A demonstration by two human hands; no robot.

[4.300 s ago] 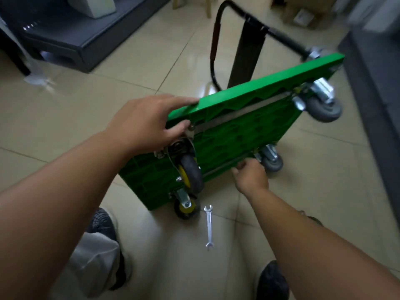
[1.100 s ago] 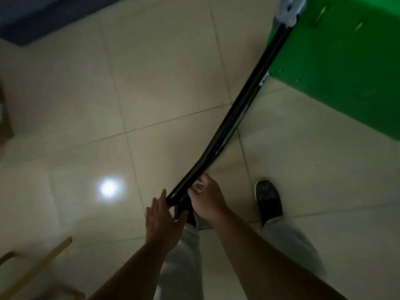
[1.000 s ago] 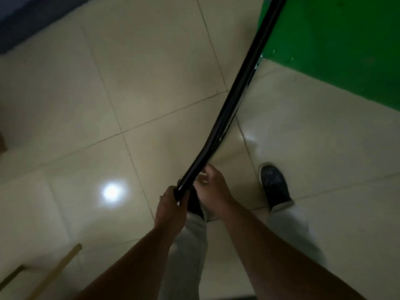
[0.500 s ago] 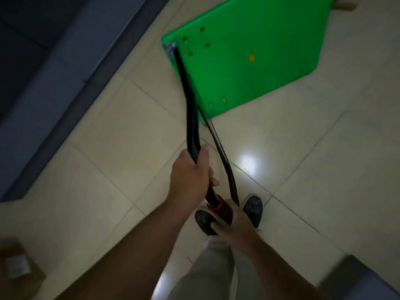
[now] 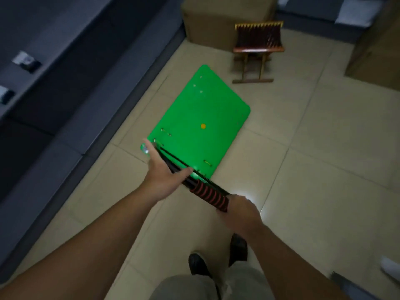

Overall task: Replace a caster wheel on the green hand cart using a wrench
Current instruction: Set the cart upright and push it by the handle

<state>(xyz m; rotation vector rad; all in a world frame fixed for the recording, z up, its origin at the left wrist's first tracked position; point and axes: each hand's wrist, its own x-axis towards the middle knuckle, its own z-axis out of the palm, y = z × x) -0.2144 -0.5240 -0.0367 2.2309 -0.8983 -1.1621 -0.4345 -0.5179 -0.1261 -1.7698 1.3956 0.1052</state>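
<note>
The green hand cart stands deck-up on the tiled floor ahead of me, and its wheels are hidden under the deck. Its black handle, with a red-ringed grip, rises from the deck's near end toward me. My right hand grips the near end of that grip. My left hand lies over the handle's black bar with fingers straight and thumb spread, not curled round it. No wrench is in view.
A small wooden folding stool stands just beyond the cart, with a cardboard box behind it. A dark grey low platform runs along the left. Another box sits at the right. My shoes are below the handle.
The cart, earlier tipped up with its wheels exposed, now stands on its wheels. My left hand has let go of the bar and opened. My right hand still holds the grip.
</note>
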